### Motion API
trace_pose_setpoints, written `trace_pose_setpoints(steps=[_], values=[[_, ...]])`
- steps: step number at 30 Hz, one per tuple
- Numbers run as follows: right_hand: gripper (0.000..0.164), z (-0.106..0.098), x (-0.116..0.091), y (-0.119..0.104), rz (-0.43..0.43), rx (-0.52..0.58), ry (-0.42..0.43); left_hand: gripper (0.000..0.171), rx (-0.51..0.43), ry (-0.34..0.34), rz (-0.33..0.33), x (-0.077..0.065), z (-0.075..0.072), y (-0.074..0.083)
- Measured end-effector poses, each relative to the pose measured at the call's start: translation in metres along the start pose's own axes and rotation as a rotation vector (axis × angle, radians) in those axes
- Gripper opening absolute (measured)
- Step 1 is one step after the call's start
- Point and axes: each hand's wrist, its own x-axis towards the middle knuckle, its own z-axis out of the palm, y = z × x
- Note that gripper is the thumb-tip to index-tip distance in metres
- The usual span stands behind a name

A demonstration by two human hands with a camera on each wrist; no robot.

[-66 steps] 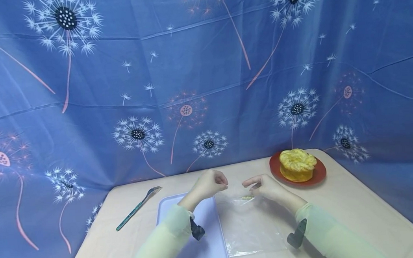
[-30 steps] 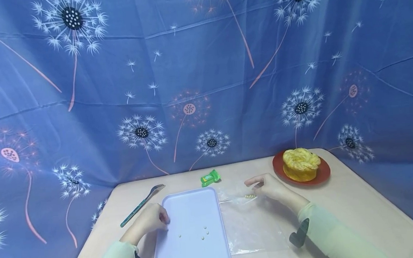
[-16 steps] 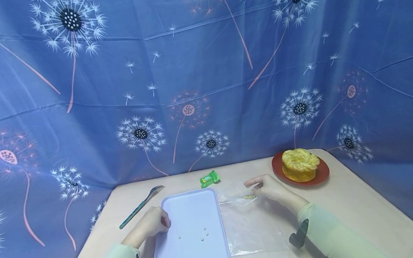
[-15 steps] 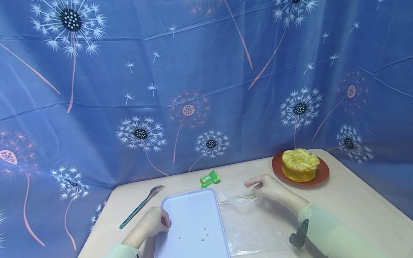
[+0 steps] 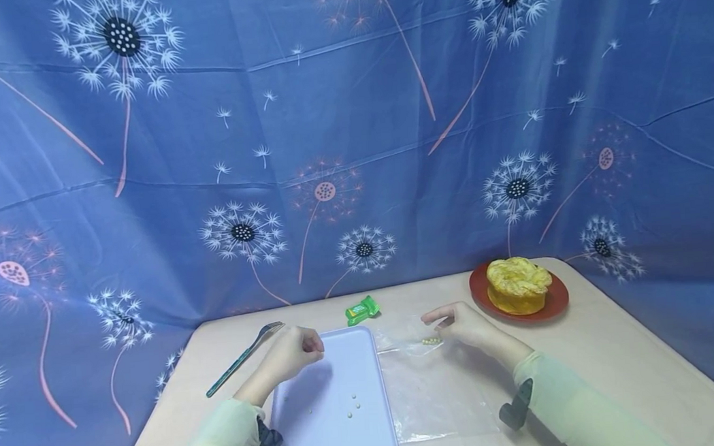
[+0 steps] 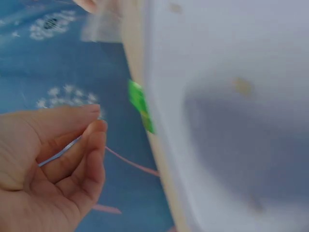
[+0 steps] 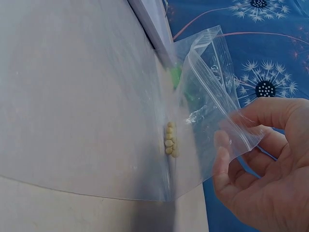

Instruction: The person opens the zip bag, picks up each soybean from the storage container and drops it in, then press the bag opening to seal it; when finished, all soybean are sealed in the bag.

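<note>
My right hand point(image 5: 461, 322) pinches the mouth of a clear zip bag point(image 7: 207, 116); the bag lies across the table. Inside it is a small cluster of pale yellow beans point(image 7: 170, 140). My left hand point(image 5: 294, 353) hovers over the upper left of a pale lilac tray point(image 5: 327, 344), thumb and forefinger tips together. In the left wrist view no bean shows between those fingertips, so I cannot tell if a small one is hidden there. Several loose beans point(image 5: 350, 415) lie on the tray.
A green wrapped packet point(image 5: 362, 310) lies behind the tray. To the tray's left is a fork point(image 5: 243, 361) with a dark green handle. At the back right stands a red plate point(image 5: 558, 299) bearing a round yellow bread point(image 5: 518, 287). A blue curtain point(image 5: 350, 114) hangs behind the table.
My left hand went from near the bag down to the tray's left edge, and has now risen toward the back right. The right hand has stayed at the bag's mouth.
</note>
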Motion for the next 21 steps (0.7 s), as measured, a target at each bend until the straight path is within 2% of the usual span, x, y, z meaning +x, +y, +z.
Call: trace_pose_setpoints(steps=[5, 10, 15, 21], values=[[0.038, -0.001, 0.000, -0.001, 0.000, -0.027, 0.009, 0.008, -0.120, 0.001, 0.041, 0.033, 0.005, 0.033], [0.036, 0.001, -0.001, -0.003, 0.001, -0.041, 0.006, 0.003, -0.187, -0.019, 0.100, 0.060, 0.022, 0.058], [0.038, 0.001, -0.001, -0.008, 0.007, -0.053, 0.014, 0.004, -0.159, -0.030, 0.138, 0.083, 0.041, 0.076], [0.038, 0.001, -0.001, -0.008, 0.007, -0.058, 0.008, 0.010, -0.119, -0.067, 0.131, 0.098, 0.063, 0.092]])
